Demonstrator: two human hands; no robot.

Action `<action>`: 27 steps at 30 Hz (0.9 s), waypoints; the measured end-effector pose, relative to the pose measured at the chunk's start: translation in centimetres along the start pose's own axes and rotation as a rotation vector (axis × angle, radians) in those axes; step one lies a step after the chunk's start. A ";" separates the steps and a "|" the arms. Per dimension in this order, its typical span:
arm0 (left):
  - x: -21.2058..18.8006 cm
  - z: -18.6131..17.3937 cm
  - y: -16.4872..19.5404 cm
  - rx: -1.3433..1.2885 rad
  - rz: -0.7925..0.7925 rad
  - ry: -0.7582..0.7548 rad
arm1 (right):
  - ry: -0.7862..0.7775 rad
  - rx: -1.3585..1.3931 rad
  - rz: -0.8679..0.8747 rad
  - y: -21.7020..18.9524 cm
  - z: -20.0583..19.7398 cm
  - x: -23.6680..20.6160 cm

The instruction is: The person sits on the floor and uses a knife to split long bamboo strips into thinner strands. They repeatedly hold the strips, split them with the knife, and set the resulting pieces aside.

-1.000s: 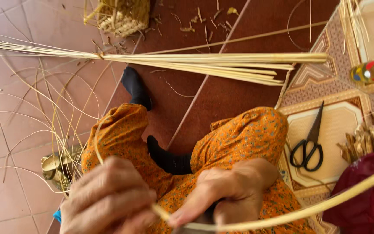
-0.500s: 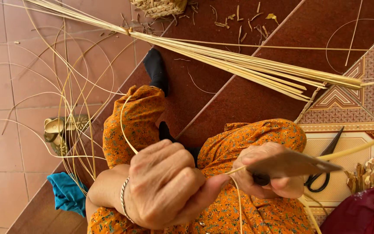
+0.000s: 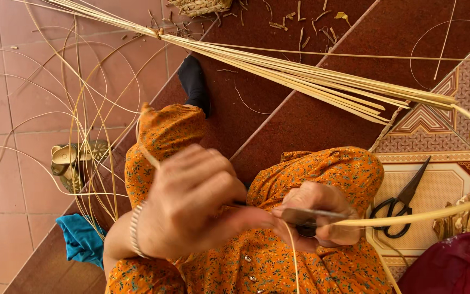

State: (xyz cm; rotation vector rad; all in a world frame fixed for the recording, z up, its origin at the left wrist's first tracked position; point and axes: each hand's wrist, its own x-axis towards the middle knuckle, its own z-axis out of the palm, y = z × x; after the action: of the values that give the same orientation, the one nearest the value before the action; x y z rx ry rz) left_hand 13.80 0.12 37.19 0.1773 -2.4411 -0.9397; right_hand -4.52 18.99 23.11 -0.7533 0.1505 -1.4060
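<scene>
- Two hands over an orange-clad lap
- left hand (image 3: 189,209): grip closed on bamboo strip (image 3: 409,218)
- right hand (image 3: 316,220): grip closed on knife (image 3: 314,215), blade against strip
- scissors (image 3: 401,204): on floor, right

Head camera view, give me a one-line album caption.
Left hand and right hand draw a pale cane strip across a knife blade, scissors nearby.

No packages, labels, signs or screens visible anywhere in frame.
</scene>
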 end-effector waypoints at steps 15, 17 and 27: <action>-2.6 2.0 -0.2 0.416 0.108 0.173 | -0.013 -0.045 -0.119 -2.8 -3.2 3.4; -2.0 2.3 -0.2 0.403 0.076 0.170 | 0.085 -0.030 -0.150 -2.3 -4.0 3.2; -1.4 2.4 -1.8 0.323 -0.163 0.164 | 0.208 -0.008 -0.085 -1.6 -8.0 4.3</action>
State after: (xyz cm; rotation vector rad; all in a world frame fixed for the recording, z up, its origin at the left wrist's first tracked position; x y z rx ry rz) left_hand 13.65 0.59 33.89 0.5515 -2.4361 -0.5627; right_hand -9.15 11.99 19.36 -0.6253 0.2887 -1.5648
